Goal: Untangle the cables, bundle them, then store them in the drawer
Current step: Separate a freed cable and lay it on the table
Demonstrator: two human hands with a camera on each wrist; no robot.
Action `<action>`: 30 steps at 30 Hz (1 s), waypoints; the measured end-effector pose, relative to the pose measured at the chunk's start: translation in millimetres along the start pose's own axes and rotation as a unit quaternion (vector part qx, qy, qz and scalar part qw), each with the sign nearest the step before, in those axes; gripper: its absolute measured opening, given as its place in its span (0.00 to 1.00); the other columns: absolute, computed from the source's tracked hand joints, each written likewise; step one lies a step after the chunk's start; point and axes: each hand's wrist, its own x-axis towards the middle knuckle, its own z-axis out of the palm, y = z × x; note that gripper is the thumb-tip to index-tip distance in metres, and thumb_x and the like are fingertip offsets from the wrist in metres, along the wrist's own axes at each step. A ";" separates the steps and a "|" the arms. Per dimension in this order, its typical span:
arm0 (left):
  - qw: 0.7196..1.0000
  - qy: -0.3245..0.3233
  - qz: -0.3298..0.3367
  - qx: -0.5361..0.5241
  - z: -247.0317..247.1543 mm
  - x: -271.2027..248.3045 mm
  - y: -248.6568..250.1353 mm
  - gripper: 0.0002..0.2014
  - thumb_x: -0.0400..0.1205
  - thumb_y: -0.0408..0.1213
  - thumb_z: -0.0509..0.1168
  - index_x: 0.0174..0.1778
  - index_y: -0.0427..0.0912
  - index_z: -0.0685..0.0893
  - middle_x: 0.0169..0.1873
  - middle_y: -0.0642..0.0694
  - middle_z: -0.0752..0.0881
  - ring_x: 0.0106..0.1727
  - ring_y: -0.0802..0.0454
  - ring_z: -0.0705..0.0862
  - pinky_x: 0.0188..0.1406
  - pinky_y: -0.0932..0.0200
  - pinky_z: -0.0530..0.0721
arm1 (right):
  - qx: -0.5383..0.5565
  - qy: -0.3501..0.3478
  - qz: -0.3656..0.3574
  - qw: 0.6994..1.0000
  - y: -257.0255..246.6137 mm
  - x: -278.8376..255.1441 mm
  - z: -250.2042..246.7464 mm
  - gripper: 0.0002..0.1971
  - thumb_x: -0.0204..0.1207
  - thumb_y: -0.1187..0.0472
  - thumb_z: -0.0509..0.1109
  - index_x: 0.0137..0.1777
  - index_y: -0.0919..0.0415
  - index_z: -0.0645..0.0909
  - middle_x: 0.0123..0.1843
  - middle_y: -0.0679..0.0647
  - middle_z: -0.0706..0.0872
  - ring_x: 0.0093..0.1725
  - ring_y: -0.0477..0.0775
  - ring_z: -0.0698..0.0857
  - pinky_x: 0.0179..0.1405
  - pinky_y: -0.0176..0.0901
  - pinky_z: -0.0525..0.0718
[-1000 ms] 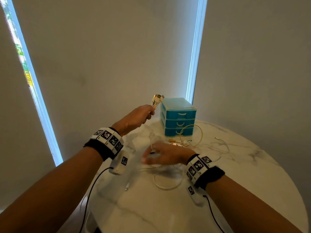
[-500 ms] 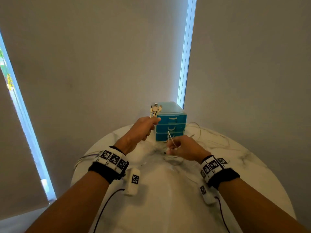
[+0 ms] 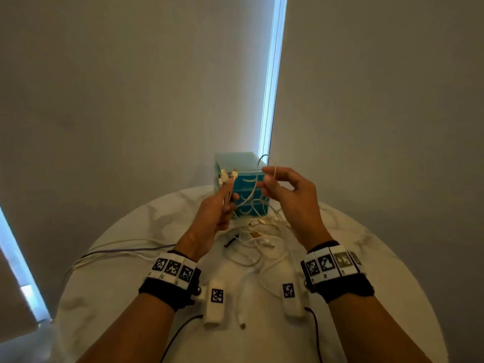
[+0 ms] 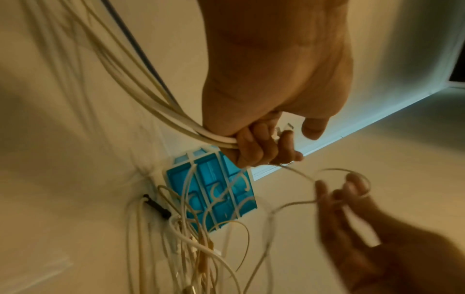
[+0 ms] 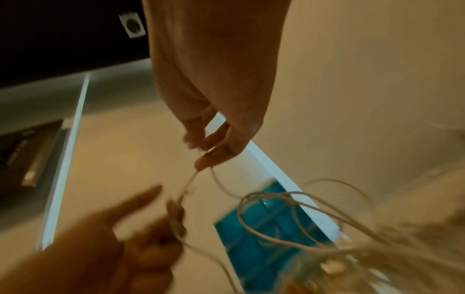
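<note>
My left hand (image 3: 222, 205) is raised in front of the blue drawer unit (image 3: 241, 184) and grips a bunch of white cables (image 4: 176, 117), their plugs (image 3: 227, 176) sticking up above the fist. To its right my right hand (image 3: 272, 183) pinches a thin white cable loop (image 3: 264, 159) at the same height. In the left wrist view the fingers (image 4: 254, 147) curl round the cable bunch. The right wrist view shows thumb and fingertips (image 5: 211, 157) pinching the thin cable (image 5: 219, 181). More tangled white cables (image 3: 262, 244) lie on the marble table (image 3: 366, 284) below both hands.
The drawer unit has three shut drawers and stands at the table's far edge by the wall. Cables (image 3: 117, 247) trail off the table's left edge. A small black piece (image 3: 230, 242) lies among the tangle. One loose cable end (image 3: 242, 323) lies near me.
My right hand has risen from the tangle on the table, lifting a thin cable loop level with the left hand. The left hand kept its grip on the bunch.
</note>
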 end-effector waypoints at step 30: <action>0.982 -0.039 0.185 -0.004 -19.1 -9.6 -0.7 0.10 0.87 0.42 0.69 0.62 0.45 0.88 0.53 0.46 0.92 0.27 0.53 0.62 0.22 0.64 0.66 | -0.013 -0.033 0.245 0.969 76.0 -40.9 2.5 0.18 0.83 0.64 0.79 0.71 0.58 0.86 0.46 0.59 0.94 0.35 0.49 0.90 0.35 0.41 0.90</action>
